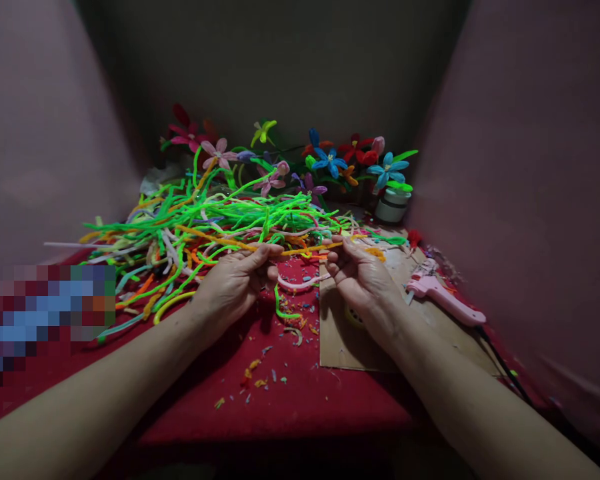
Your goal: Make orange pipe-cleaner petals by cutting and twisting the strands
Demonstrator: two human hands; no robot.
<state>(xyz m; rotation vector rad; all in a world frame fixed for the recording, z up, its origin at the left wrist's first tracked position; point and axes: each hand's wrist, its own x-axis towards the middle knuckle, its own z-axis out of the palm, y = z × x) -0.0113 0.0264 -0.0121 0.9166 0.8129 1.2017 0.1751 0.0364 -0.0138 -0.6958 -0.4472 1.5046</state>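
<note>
An orange pipe cleaner (305,251) stretches level between my two hands over the red cloth. My left hand (243,277) pinches it between thumb and fingers, with one length running on to the left over the pile. The thumb and fingertips of my right hand (361,273) grip it farther right, above a piece of cardboard (350,353). Just behind my hands lies a tangled heap of pipe cleaners (220,213), mostly bright green. A pale pink pipe cleaner (297,285) and a short green one (279,303) rest on the cloth between my wrists.
A pink glue gun (447,300) lies on the cardboard at right, its cord trailing toward the front. Fuzzy pipe-cleaner flowers (330,162) stand at the back beside a small jar (393,205). Coloured scraps (253,367) dot the red cloth (300,413). Pale walls rise on both sides.
</note>
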